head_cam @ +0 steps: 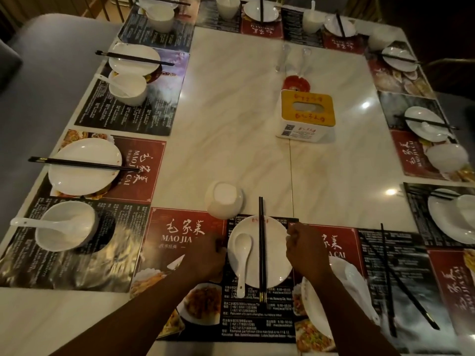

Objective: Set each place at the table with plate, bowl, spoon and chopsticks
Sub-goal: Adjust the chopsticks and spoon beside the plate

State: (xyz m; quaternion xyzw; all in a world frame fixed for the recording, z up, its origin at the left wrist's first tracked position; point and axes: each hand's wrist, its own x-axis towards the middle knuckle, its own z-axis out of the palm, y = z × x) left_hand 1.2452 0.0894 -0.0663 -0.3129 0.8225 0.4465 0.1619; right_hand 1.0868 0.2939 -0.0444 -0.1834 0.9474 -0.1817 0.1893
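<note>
A white plate [275, 242] lies on the paper placemat [180, 227] right in front of me. A white spoon [243, 255] rests on its left half and a pair of black chopsticks [261, 250] lies lengthwise across its middle. My left hand [205, 255] touches the plate's left rim, fingers curled. My right hand [304, 247] is at the right rim, fingers curled too. A white bowl [224, 200] stands just beyond the plate. To the right lie another plate [318, 304] with a spoon [356, 278], partly under my right arm, and two crossed loose chopsticks [390, 278].
Places with plates, bowls, spoons and chopsticks ring the marble table [231, 111], such as a plate [84, 163] and bowl [65, 226] at left. A yellow-topped tissue box [307, 114] and clear glasses [293, 56] stand near the middle. A grey chair [38, 73] is at left.
</note>
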